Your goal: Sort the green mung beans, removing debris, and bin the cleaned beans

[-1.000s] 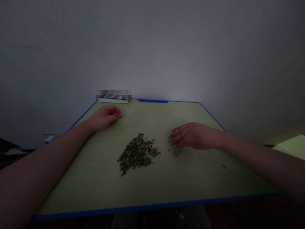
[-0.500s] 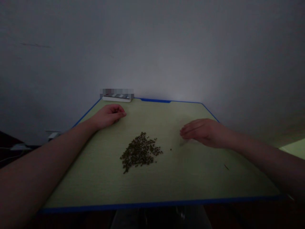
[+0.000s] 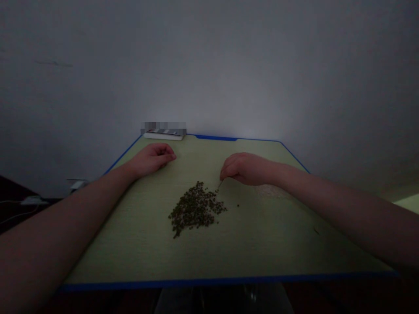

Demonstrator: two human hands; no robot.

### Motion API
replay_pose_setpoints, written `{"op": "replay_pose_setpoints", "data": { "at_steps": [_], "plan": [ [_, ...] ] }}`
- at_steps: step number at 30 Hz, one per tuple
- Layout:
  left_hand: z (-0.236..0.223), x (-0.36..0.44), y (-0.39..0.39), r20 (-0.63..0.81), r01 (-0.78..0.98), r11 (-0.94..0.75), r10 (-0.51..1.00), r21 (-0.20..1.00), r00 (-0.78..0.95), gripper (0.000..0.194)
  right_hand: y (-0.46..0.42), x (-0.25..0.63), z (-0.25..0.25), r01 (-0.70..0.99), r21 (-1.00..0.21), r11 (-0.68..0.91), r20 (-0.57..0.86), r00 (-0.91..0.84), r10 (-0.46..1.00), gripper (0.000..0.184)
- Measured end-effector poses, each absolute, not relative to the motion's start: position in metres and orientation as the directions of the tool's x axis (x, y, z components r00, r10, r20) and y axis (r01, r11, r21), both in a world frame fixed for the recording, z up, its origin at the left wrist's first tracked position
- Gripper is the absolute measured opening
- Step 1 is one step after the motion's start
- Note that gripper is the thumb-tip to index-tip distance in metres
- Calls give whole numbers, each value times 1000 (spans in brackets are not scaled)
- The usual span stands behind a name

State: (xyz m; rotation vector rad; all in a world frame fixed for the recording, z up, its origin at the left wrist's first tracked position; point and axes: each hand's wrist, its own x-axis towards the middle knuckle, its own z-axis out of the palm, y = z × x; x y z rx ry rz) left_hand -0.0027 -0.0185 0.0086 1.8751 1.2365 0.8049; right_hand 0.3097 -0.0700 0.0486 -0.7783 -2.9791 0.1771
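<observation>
Small dark green and brown grains or dried buds [image 3: 196,207] lie in a loose pile at the middle of the pale table [image 3: 147,257]. My right hand [image 3: 247,169] is closed in a pinch on a thin pointed tool [image 3: 221,184]; its tip reaches the pile's upper right edge. Whether it is a stick or tweezers cannot be made out. My left hand [image 3: 154,158] rests curled on the table behind the pile to the left, thumb against fingers; anything inside it is hidden.
One loose grain [image 3: 238,205] lies right of the pile. A faint pale patch of small bits [image 3: 270,191] shows beneath the right forearm. A thin dark sliver [image 3: 316,230] lies farther right. A white-edged box [image 3: 163,136] stands at the back left, before the wall [image 3: 229,65].
My right hand has moved left and slightly away from me, bringing the thin tool to the pile's edge. My left hand keeps its curled pose. The view has shifted slightly.
</observation>
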Motion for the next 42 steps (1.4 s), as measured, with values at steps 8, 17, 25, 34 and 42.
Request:
{"op": "replay_pose_setpoints", "data": {
  "at_steps": [8,17,25,34,42],
  "plan": [
    [8,-3,-18,105,477,-266,936,838,337,18,-73,301,47,480,-105,871,-10,-876,482,35],
    [10,-1,-20,88,485,-246,941,839,326,18,-83,319,49,508,-124,852,-2,-859,512,35],
    [11,-1,-21,83,476,-242,940,845,331,19,-102,327,52,544,-146,826,-57,-838,542,34],
    [9,-3,-20,93,509,-260,940,821,329,20,-99,307,61,784,-209,585,-263,-621,738,38],
    [9,-2,-18,92,528,-270,936,805,339,21,-108,303,58,803,-211,557,-279,-596,753,37]
  ]
}}
